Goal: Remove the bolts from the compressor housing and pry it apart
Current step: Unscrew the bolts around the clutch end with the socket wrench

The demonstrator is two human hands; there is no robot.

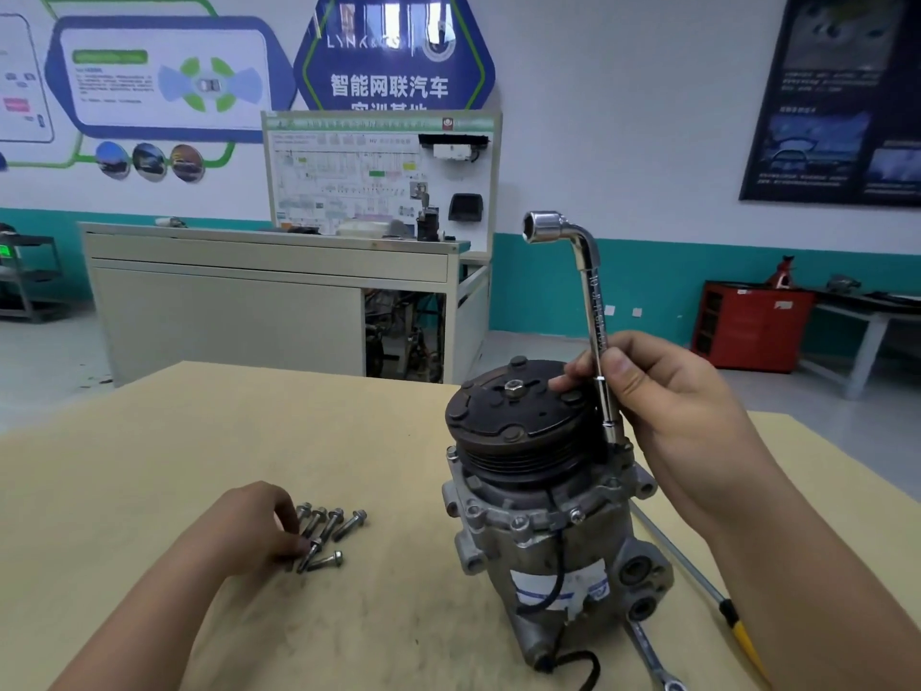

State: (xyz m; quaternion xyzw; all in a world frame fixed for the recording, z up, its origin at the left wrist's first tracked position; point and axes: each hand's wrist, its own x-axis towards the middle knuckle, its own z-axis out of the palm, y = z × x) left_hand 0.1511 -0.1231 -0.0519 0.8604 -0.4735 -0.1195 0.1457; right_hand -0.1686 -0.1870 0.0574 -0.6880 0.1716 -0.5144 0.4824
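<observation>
The grey compressor (543,531) stands upright on the table with its dark pulley (518,426) on top. My right hand (663,391) grips the shaft of a chrome L-shaped socket wrench (590,311). The wrench stands nearly upright, its lower end down on the housing flange behind the pulley. Several loose bolts (326,531) lie on the table to the left of the compressor. My left hand (259,528) rests among them, its fingertips pinching one bolt (311,553).
The wooden table (199,466) ends at a far edge behind the compressor. A yellow-handled screwdriver (717,595) and a spanner (653,655) lie at the right of the compressor. A black cable (573,670) trails from its base toward me.
</observation>
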